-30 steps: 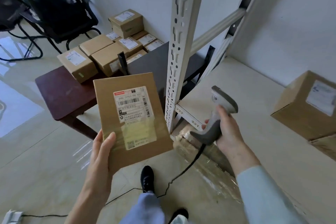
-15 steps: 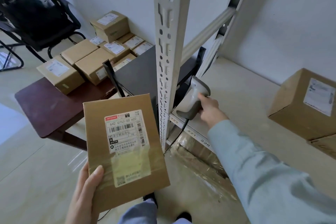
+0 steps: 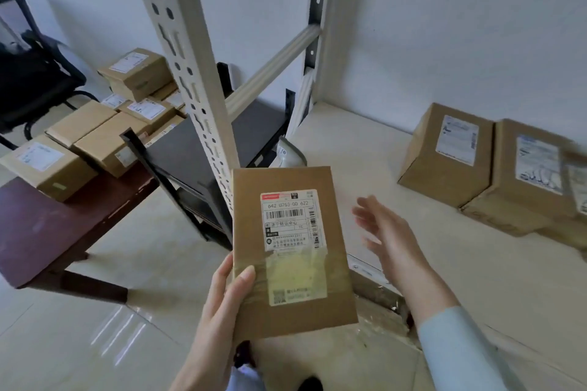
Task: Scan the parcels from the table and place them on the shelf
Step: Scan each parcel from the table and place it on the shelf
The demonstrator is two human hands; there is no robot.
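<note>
The flat brown cardboard parcel [image 3: 290, 251] I held in my left hand [image 3: 219, 308] had a white paper label [image 3: 293, 220]. It read "642 U753-00 622" above a barcode. The smaller print was too blurry.

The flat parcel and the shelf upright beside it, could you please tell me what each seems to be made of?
The flat parcel looks like matte brown cardboard, with a printed paper label and glossy clear tape across it. The shelf upright looks like metal painted off-white, judging by its punched slots and hard edges, though the coating type is unclear.
</note>
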